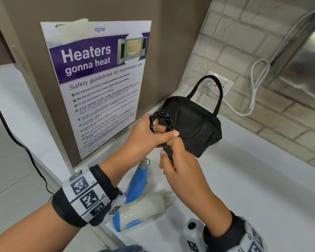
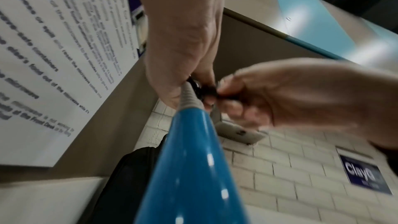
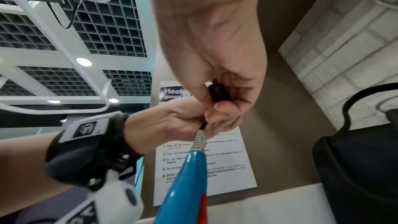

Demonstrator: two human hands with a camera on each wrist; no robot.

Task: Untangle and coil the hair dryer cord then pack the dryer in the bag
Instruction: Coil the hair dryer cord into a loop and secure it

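Now, with our left hand (image 1: 145,132) curled round the coiled cord (image 1: 160,120) and our right hand (image 1: 175,157) pinching the plug end (image 1: 168,151) above the dryer (image 1: 140,202) by the bag (image 1: 193,124), we judge a loosened grip could let the loops spring apart.

White counter (image 1: 262,179), black bag (image 1: 195,124) standing on it

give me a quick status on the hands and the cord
Left hand grips coiled cord. Right hand pinches plug end. Dryer dangles, bag behind.
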